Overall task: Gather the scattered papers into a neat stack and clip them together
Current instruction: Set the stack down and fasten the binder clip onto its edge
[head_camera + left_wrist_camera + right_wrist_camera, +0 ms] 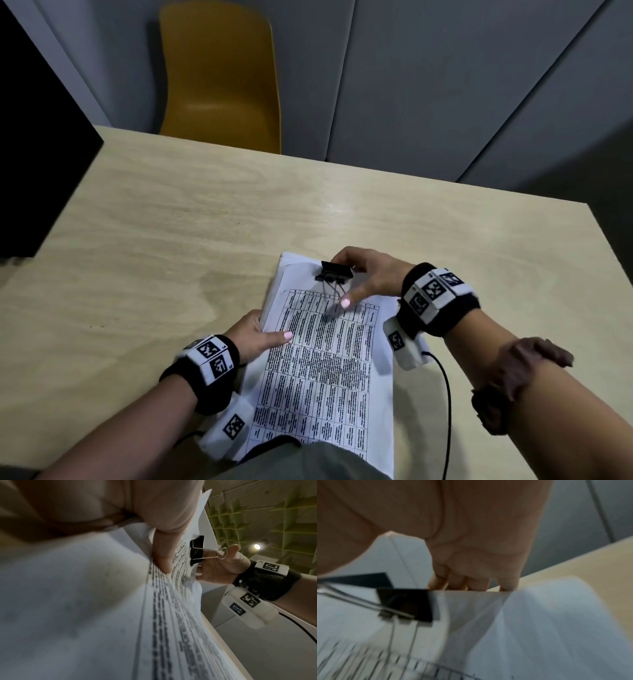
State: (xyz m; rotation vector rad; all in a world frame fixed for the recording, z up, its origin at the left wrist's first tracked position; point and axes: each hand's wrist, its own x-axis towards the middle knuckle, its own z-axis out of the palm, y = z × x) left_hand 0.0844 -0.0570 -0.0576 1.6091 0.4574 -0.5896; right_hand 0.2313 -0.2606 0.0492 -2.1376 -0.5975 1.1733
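A stack of printed papers (325, 359) with a table of text lies tilted near the front edge of the wooden table (171, 222). My left hand (260, 334) grips the stack's left edge, thumb on top of the sheet (85, 601). A black binder clip (335, 272) sits on the stack's far edge, its wire handles folded over the page. My right hand (370, 277) holds that end: its fingers curl behind the top edge of the paper (539, 628) beside the clip (406, 604), and the thumb lies on the wire handle. From the left wrist, the clip (197, 550) bites the sheets.
A yellow chair (219, 78) stands behind the table's far edge against grey wall panels. A black object (34, 154) overhangs the table's left side. A black cable (445, 394) runs from my right wrist off the front edge.
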